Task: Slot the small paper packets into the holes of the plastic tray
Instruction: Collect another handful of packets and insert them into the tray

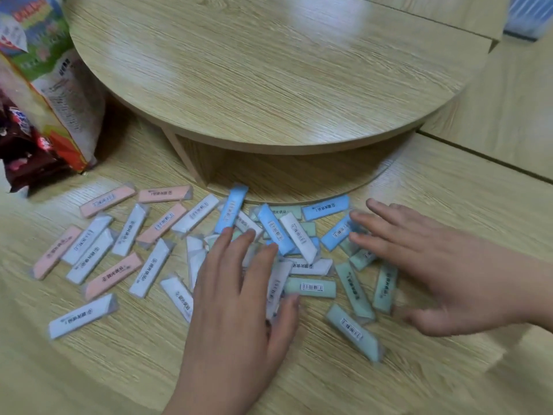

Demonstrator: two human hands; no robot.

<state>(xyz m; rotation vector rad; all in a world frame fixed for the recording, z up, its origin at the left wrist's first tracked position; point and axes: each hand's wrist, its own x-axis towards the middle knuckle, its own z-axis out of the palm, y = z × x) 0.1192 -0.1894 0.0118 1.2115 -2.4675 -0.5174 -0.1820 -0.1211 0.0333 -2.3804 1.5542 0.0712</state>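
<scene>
Leaning far left of both hands, snack bags (45, 100) stand on the wood floor (119, 369). Pink packets (107, 200) and white packets (82, 316) lie scattered left of the left hand (236, 301), which rests flat on them, fingers straight. Blue packets (232, 211) are piled between the hands. Green packets (309, 287) lie beside and under the right hand (443, 274), fingers spread, gripping nothing. The round table (269, 85) rim overhangs just beyond the fingertips. Bare floor right of it.

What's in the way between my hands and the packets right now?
Nothing visible. The left hand and the right hand are both spread open, with straight fingers already touching the scattered packets on the wooden surface.
</scene>
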